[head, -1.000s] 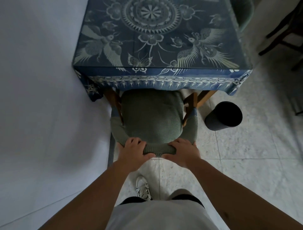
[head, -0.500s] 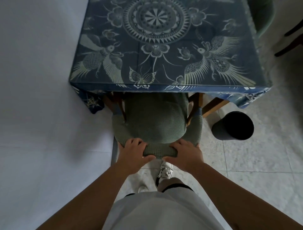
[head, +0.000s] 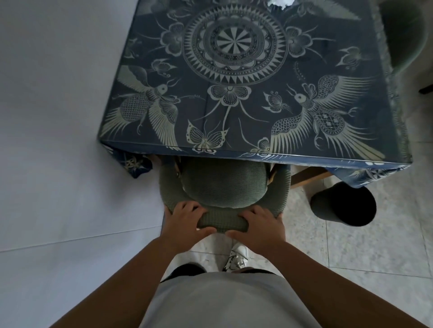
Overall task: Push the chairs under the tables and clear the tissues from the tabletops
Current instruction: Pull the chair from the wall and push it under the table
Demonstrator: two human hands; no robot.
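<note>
Both hands grip the curved top of the backrest of a chair, an armchair covered in a grey-green, waffle-textured knit, with a rounded seat cushion and a wraparound back. The left hand clasps the rail with its fingers curled over the top and thumb underneath; the right hand does the same just beside it, the thumbs pointing towards each other and a short stretch of rail between them. Ahead of the hands, the front of the seat is already tucked under the edge of the table, which is draped in a dark blue cloth printed with pale birds, butterflies, flowers and a central medallion. At the far edge of the tabletop, a scrap of white tissue shows, mostly cut off by the frame. Right of the right hand, a dark round bin stands on the tiled floor. Below the hands, a white shoe rests on the tiles.
</note>
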